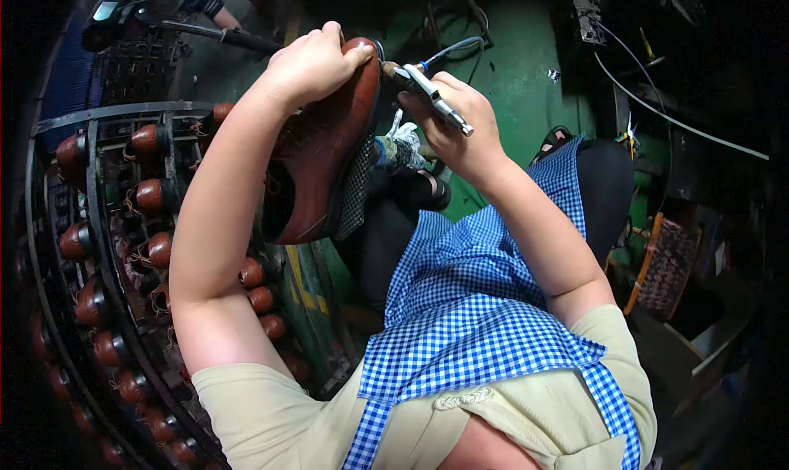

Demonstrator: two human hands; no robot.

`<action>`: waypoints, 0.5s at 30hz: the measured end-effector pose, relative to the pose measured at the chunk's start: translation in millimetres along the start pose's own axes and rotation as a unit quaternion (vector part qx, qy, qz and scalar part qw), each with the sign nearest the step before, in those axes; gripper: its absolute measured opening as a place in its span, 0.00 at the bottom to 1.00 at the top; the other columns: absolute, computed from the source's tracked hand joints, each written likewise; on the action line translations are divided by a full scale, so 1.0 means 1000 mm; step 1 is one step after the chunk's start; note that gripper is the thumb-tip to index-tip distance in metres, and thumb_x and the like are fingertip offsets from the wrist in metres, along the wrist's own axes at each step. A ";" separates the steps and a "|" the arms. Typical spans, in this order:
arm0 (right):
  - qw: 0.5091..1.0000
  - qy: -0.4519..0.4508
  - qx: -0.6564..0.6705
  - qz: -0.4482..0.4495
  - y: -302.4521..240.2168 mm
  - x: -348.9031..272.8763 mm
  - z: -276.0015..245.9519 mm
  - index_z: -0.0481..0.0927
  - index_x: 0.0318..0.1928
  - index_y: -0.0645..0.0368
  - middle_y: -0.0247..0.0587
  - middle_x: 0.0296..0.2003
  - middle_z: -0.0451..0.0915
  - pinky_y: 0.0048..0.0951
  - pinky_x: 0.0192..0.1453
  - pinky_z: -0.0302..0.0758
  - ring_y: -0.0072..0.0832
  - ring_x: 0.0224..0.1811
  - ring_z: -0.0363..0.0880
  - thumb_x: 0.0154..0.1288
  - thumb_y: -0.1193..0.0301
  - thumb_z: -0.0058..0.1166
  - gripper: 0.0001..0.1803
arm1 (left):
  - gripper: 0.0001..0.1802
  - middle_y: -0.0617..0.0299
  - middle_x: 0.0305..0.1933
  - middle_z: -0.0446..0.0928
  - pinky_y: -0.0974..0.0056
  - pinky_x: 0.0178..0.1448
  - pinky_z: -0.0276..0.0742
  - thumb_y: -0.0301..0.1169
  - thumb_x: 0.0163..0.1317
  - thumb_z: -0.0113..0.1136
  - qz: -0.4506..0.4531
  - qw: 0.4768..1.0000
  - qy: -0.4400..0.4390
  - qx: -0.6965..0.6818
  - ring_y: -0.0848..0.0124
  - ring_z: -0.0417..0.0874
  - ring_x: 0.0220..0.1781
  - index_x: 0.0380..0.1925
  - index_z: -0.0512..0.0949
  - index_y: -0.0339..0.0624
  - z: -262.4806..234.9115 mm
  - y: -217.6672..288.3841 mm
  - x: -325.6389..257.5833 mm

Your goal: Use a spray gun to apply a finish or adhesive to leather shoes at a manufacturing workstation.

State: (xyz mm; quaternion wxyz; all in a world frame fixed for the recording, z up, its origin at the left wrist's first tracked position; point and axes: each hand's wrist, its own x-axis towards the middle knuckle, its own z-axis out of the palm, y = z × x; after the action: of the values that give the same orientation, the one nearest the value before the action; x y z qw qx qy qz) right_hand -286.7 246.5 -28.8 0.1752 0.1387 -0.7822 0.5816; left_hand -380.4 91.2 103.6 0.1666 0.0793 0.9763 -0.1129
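Your left hand (316,59) grips brown shoe (325,154); right hand (452,129) pinches airbrush (431,96). Rack (94,182) w/ brown shoes (152,195) at left.

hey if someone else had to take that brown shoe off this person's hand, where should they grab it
Probably at the heel end of the brown shoe, coming from below. The left hand already wraps the toe at the top, and the spray tool in the right hand points there. The lower end hangs free, sole side facing right.
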 end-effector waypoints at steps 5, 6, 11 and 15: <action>1.000 0.000 -0.002 0.000 -0.001 -0.007 0.004 0.81 0.33 0.57 0.43 0.29 0.77 0.41 0.34 0.76 0.43 0.32 0.78 0.63 0.65 0.63 0.09 | 0.36 0.36 0.50 0.81 0.53 0.59 0.76 0.59 0.68 0.52 0.006 1.000 0.008 -0.028 0.46 0.83 0.53 0.51 0.75 0.31 0.005 -0.012 0.007; 1.000 -0.003 -0.007 0.001 -0.001 -0.009 0.004 0.80 0.32 0.58 0.43 0.29 0.77 0.41 0.34 0.76 0.43 0.32 0.78 0.63 0.65 0.63 0.09 | 0.36 0.36 0.50 0.81 0.53 0.59 0.76 0.59 0.68 0.52 0.007 1.000 0.006 -0.028 0.46 0.83 0.53 0.51 0.75 0.31 0.005 -0.012 0.008; 1.000 0.014 0.017 -0.020 -0.005 -0.015 0.007 0.80 0.34 0.61 0.43 0.26 0.74 0.38 0.30 0.71 0.42 0.27 0.75 0.63 0.71 0.63 0.07 | 0.40 0.37 0.50 0.82 0.50 0.61 0.76 0.62 0.66 0.50 0.019 0.999 0.011 -0.035 0.46 0.82 0.56 0.53 0.74 0.30 0.009 -0.021 0.011; 1.000 0.003 0.015 -0.017 -0.009 -0.019 0.011 0.80 0.34 0.60 0.43 0.26 0.74 0.38 0.31 0.73 0.41 0.28 0.75 0.62 0.71 0.64 0.07 | 0.40 0.38 0.48 0.82 0.52 0.58 0.78 0.62 0.65 0.50 0.017 0.999 0.007 -0.038 0.48 0.84 0.53 0.53 0.75 0.30 0.013 -0.030 0.016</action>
State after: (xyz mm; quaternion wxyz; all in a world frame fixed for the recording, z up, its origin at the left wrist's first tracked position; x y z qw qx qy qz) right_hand -266.9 234.1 -32.7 0.1851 0.1533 -0.7707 0.5901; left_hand -396.9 60.8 92.6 0.1643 0.0907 0.9796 -0.0717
